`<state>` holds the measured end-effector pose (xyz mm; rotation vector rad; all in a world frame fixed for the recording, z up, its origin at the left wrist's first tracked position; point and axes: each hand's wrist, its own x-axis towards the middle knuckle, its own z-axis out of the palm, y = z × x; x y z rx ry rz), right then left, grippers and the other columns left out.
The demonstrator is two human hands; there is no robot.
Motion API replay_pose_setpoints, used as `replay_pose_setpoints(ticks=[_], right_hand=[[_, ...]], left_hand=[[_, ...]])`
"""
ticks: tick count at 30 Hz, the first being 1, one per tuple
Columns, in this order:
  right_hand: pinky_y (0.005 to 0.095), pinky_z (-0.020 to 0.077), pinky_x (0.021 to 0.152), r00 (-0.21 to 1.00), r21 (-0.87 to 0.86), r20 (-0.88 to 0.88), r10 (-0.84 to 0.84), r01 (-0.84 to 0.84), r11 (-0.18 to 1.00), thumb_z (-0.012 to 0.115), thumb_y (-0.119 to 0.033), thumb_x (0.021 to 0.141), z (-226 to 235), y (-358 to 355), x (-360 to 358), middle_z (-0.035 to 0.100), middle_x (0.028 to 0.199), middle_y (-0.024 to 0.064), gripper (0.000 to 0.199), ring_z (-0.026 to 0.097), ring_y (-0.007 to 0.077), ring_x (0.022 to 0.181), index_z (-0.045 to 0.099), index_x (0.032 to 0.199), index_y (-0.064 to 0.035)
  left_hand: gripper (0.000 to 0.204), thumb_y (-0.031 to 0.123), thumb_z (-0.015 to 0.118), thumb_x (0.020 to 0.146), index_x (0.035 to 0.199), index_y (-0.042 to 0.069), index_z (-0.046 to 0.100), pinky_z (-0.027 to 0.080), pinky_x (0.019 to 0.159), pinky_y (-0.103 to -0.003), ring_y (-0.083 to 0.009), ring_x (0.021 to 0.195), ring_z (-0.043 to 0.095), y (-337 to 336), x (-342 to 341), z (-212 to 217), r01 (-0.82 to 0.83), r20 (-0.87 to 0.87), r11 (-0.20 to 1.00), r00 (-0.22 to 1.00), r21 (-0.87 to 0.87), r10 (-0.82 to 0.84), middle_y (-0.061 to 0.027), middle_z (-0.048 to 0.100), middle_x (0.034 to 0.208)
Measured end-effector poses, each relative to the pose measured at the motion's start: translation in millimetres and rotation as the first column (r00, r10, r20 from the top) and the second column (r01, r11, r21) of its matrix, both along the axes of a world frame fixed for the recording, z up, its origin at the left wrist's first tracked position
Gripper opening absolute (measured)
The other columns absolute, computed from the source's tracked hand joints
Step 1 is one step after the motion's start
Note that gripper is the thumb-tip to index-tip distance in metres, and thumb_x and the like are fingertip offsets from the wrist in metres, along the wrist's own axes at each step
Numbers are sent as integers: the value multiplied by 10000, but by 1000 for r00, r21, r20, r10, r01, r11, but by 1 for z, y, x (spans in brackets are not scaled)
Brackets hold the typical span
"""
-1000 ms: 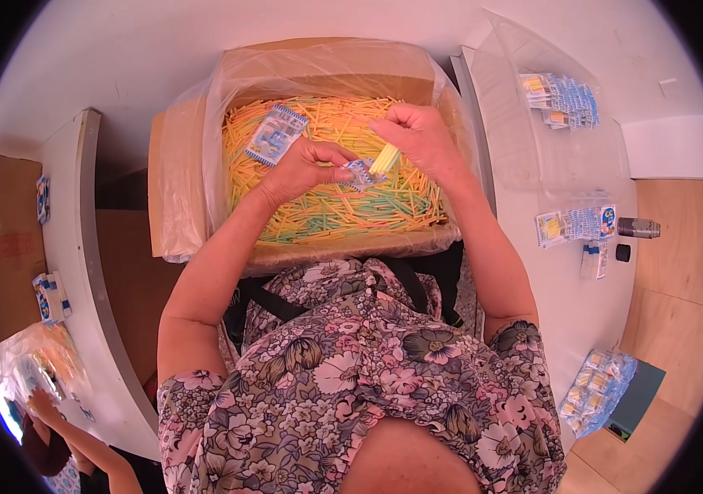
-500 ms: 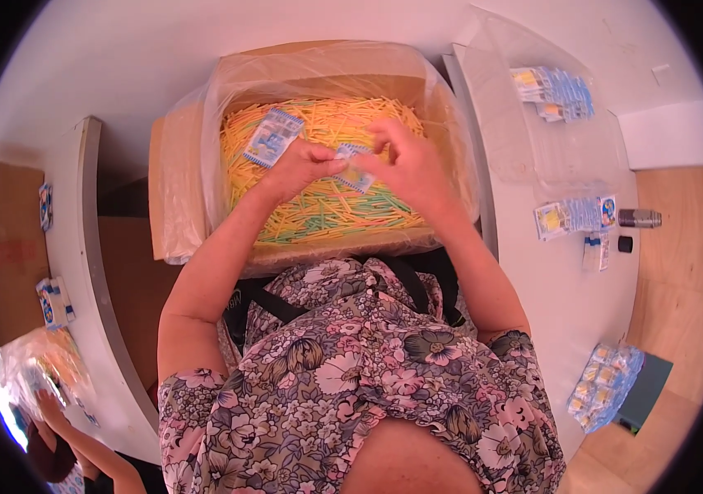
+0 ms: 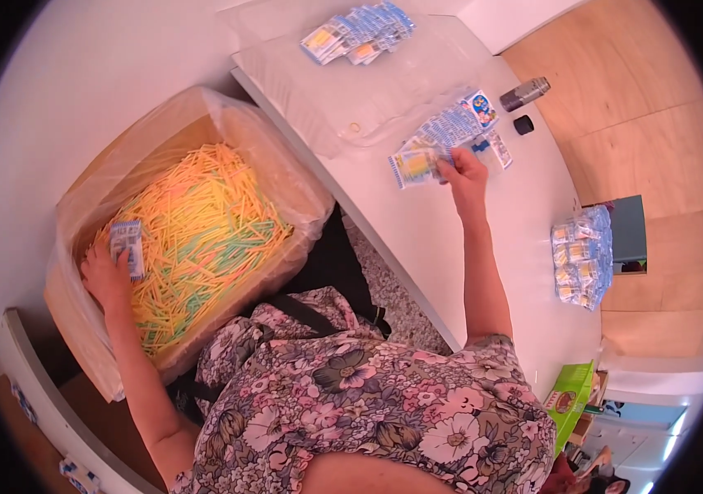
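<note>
Outstretched toward 2 o'clock with right hand [image 3: 468, 174], pinching packet [image 3: 413, 165] in fingers beside packet row [image 3: 454, 119] on worktop [image 3: 425, 239]. Angled toward 9 o'clock with left hand [image 3: 107, 278], touching second packet [image 3: 128, 237] atop sticks [image 3: 211, 214] in box [image 3: 80, 321]; cannot tell left fingers' grip.

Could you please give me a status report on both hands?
Right hand: pinching packet at the packet row. Left hand: at second packet, over sticks; grip unclear. Nothing seen blocking either hand.

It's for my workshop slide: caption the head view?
Right fingers grip a blue-and-white packet by more packets on the table; left fingers touch another packet over pastel sticks.
</note>
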<state>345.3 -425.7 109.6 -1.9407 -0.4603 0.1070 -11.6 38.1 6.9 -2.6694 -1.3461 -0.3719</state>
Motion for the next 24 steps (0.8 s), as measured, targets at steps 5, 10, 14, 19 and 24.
replay_pose_setpoints(ticks=[5,10,14,19,24], right_hand=[[298,483,718,860,-309,509,20,161,937,656,-60,813,-36,5,42,654,911,88,156,611,182,809,643,959,-8],[381,468,790,604,-230,791,97,147,962,702,-7,729,-13,34,-36,630,969,137,200,578,309,901,642,919,-27],[367,464,706,583,-281,728,360,-225,933,717,-2,701,-1,92,-108,628,866,110,180,579,296,772,636,858,-38],[354,472,649,484,-359,560,672,-589,724,695,-15,720,-17,200,-136,611,821,96,118,581,271,744,630,818,-22],[374,499,692,309,-683,361,880,-554,475,618,-93,754,-63,290,-135,610,818,111,84,600,280,821,646,801,-29]], left_hand=[[275,233,738,732,932,95,610,451,779,-478,-298,963,551,1,-4,0,-94,-59,978,995,-186,84,-67,594,1029],[262,271,765,692,810,90,617,441,772,-444,-293,843,565,14,1,-20,-1,97,995,995,-95,11,-89,588,860],[435,466,770,654,858,109,629,387,840,-518,-299,1000,519,-1,15,-3,-119,67,943,987,-310,147,-75,590,995],[449,422,812,613,890,126,617,354,810,-520,-306,1075,445,-5,7,-7,-155,75,957,981,-246,178,-51,523,1085],[380,262,832,606,889,131,614,373,836,-493,-294,1058,451,-4,7,-4,-103,168,956,974,-274,153,-48,528,1059]])
